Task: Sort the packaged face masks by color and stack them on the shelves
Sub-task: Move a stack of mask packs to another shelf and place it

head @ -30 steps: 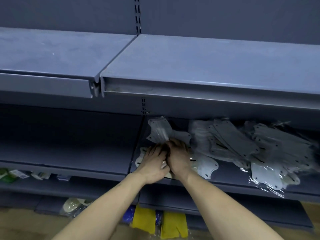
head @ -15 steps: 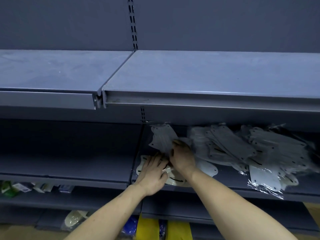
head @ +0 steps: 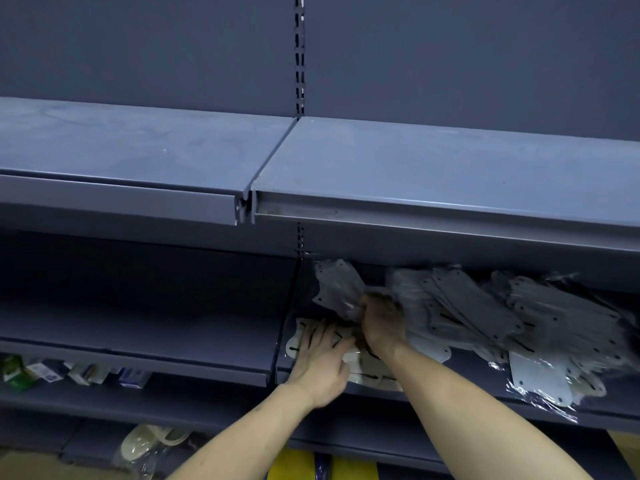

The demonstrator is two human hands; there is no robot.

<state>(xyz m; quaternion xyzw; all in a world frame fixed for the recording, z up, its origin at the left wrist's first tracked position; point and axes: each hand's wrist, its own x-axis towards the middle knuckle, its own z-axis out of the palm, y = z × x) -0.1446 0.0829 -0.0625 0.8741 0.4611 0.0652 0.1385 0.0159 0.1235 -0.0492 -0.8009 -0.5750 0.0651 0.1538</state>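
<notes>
- Far left, lower shelf (head: 138, 393): small cartons (head: 86, 372) in a row, a green one (head: 14, 372) at the edge.
- Bottom left, near the floor: a clear bag of pale items (head: 152, 441), contents unclear.
- Centre left: left hand (head: 320, 362) lies palm down, fingers straight and spread, pressing flat on the cream packaged masks (head: 367, 372) at the left end of the middle shelf (head: 606, 414); its grip holds nothing.
- Bottom centre: yellow packets (head: 294, 465) under the forearms, a blue item between them.
- Centre: right hand (head: 381, 320), in shadow, fingers curled; its grip closes on the lower corner of a grey packaged mask (head: 337, 289), which stands tilted against the back panel, above the cream masks.
- Centre right to right: a loose heap of grey packaged masks (head: 478, 306) leaning in overlapping layers on the same shelf, just beside the right hand.
- Right front: white packaged masks (head: 540, 379) in crinkled clear wrap, overhanging the shelf edge.
- Above: upper shelf (head: 450, 168), two grey panels meeting at a slotted upright (head: 300, 57).
</notes>
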